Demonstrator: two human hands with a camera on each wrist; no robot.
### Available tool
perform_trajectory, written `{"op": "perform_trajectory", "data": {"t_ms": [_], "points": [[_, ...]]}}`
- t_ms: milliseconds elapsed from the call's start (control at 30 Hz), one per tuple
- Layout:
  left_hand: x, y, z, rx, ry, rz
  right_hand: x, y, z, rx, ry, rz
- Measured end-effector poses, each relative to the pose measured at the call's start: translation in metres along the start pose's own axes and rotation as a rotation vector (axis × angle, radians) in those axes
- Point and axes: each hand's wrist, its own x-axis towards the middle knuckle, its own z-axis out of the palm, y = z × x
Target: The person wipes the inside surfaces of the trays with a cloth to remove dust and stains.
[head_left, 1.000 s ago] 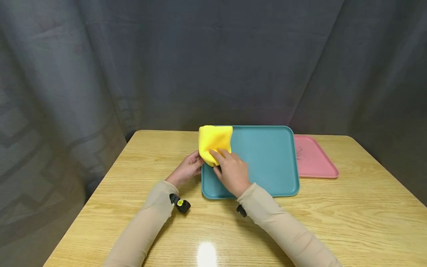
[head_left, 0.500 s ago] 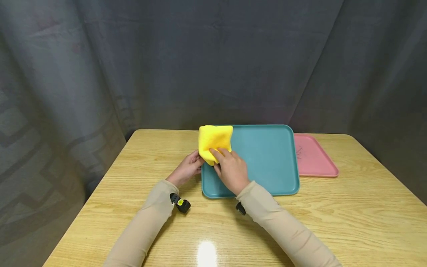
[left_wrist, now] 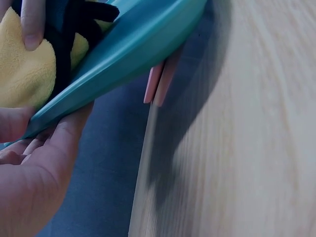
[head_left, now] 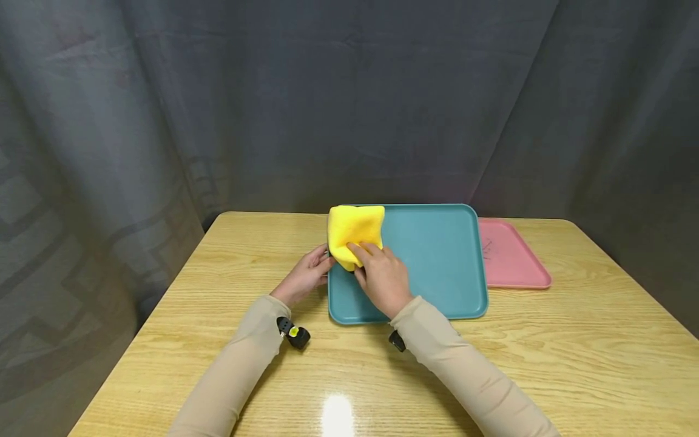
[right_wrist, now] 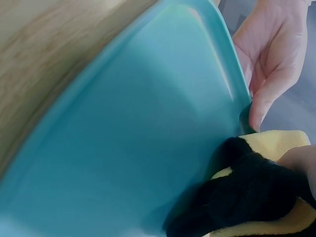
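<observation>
A teal rectangular tray [head_left: 431, 261] is tilted up, its far side raised off the table. My left hand [head_left: 303, 276] grips its left rim, with the thumb on top and the fingers underneath in the left wrist view. Against the tray's far left part lies a cleaning cloth [head_left: 356, 227], yellow on one side and black on the other, as the right wrist view shows. My right hand [head_left: 384, 282] holds this cloth with bent fingers and presses it on the tray's surface. The cloth covers part of the left rim.
A pink tray [head_left: 516, 255] with dark marks lies behind the teal one at the right, partly hidden. Both are on a light wooden table [head_left: 579, 364]. Dark grey curtains [head_left: 349, 109] hang behind the table's far edge.
The cloth and my right hand have shifted slightly to the right over the teal tray. My left hand stays on the rim. The pink tray has not moved.
</observation>
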Motion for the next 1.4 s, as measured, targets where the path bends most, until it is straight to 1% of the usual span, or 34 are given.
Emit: {"op": "perform_trajectory", "data": {"t_ms": [300, 533, 833, 1400], "points": [[0.001, -0.001, -0.002, 0.0, 0.004, -0.001, 0.0, 0.004, -0.001, 0.011, -0.01, 0.018], [0.001, -0.001, -0.001, -0.007, 0.021, -0.02, -0.001, 0.008, -0.001, 0.013, -0.002, 0.024], [0.002, -0.002, -0.001, -0.02, 0.011, -0.003, -0.003, 0.014, -0.003, 0.03, 0.014, 0.03], [0.001, -0.002, 0.0, -0.019, 0.026, 0.002, -0.005, 0.021, -0.004, 0.031, 0.036, 0.042]]}}
